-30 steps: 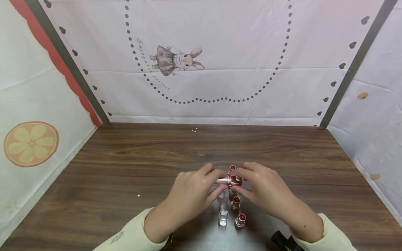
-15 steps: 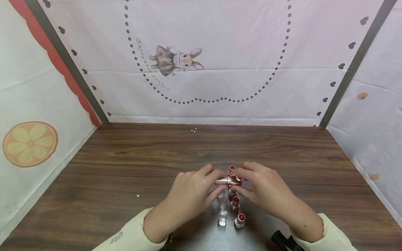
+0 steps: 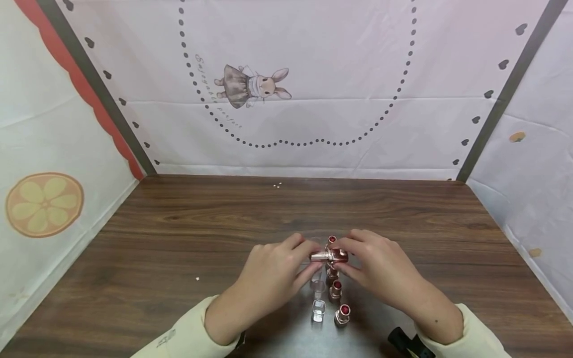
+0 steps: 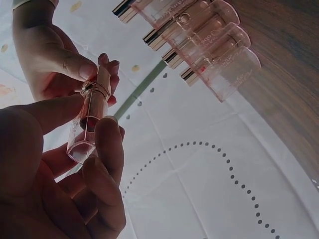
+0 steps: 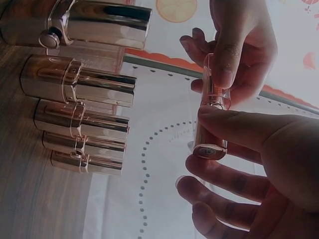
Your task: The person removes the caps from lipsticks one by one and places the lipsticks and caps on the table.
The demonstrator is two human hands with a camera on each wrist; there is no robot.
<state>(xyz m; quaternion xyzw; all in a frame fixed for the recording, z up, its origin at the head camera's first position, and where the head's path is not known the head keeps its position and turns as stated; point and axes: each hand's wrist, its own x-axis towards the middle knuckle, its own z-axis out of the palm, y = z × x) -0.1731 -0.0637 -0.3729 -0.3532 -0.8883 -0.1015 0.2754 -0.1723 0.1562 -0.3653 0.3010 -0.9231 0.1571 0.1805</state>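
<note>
Between my two hands, a rose-gold lipstick lies sideways above the row of others. My left hand pinches its clear cap, which surrounds the gold tube. The lipstick's base is held by my right hand, thumb on one side and fingers on the other. Below them, uncapped lipsticks with red tips stand upright in a line, the nearest lipstick close to the table's front. Left of that line runs a row of clear caps, with the front cap plainly visible; fingers partly hide the farther ones.
The brown wooden table meets a printed white cloth backdrop. Small white bits lie near the back edge, and another white speck sits at left. A black object shows by the right sleeve.
My right hand has shifted slightly right with the lipstick's base, and more of the gold tube shows between the hands. The left hand and the standing rows stay put.
</note>
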